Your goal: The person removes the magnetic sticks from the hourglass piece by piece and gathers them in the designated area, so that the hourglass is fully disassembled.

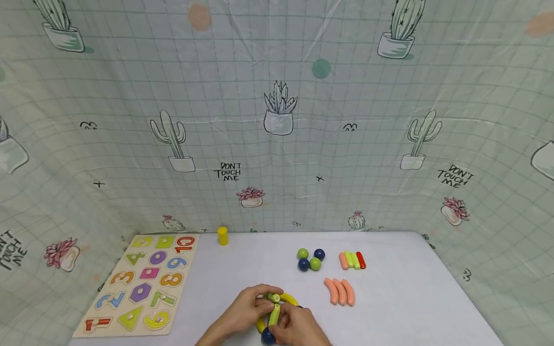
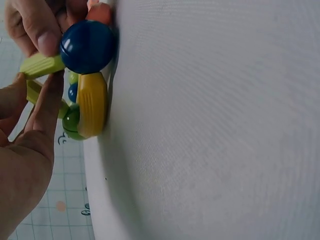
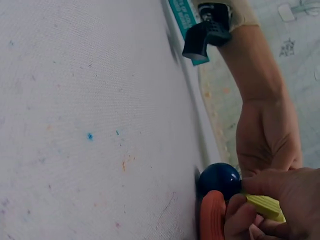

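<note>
Both hands work on a ring of toy pieces low in the head view. My left hand (image 1: pixel 248 310) pinches a light green stick (image 1: pixel 272 297) near its end. My right hand (image 1: pixel 300 326) pinches a second light green stick (image 1: pixel 274 315), its end against a dark blue ball (image 1: pixel 268 336). In the left wrist view, a yellow curved piece (image 2: pixel 92 105) joins the blue ball to a green ball (image 2: pixel 71 122). An orange curved piece (image 3: pixel 212 215) lies on the blue ball's other side in the right wrist view. Fingers hide part of the ring.
Two green and two blue balls (image 1: pixel 304 264) lie behind the hands. Right of them are several short sticks (image 1: pixel 356 260) and three curved pink pieces (image 1: pixel 340 292). A wooden number board (image 1: pixel 143 269) fills the table's left side; a yellow cylinder (image 1: pixel 222 236) stands at the back.
</note>
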Tool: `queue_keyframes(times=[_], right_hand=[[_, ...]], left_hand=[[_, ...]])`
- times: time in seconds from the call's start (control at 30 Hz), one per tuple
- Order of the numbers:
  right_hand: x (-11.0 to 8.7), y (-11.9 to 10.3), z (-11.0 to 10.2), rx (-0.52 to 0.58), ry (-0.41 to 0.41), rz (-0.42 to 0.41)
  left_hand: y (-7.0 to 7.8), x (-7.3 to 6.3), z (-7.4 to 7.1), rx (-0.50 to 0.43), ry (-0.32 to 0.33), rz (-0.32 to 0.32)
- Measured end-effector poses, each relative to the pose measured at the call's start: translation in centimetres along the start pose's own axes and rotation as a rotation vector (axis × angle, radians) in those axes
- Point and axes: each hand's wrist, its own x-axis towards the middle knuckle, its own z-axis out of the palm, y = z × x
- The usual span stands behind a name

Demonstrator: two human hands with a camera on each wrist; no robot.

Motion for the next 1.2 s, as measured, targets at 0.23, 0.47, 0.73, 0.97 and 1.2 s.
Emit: queue_keyframes(times=[0.23, 0.47, 0.73, 0.97, 1.2], right_hand=[[-0.20, 0.21, -0.27, -0.018, -0.041, -0.075], [-0.24, 0.22, 0.00, -0.088, -0.037, -0.155], [-0.02, 0.59, 0.21, -0.121, -0.035, -0.229], [0.13, 0.79, 0.20, -0.141, -0.024, -0.236], [-0.18, 0.75, -0.51, -0.046, -0.055, -0.171]], left_hand=[[-0.14, -0.05, 0.07, -0.031, 0.008, 0.000], [-0.18, 0.00, 0.14, 0.004, 0.019, 0.003], [-0.29, -0.10, 0.06, -0.067, 0.003, 0.024], [-0.21, -0.07, 0.13, -0.083, 0.009, 0.009], [-0.20, 0.04, 0.17, -0.063, 0.022, 0.000]])
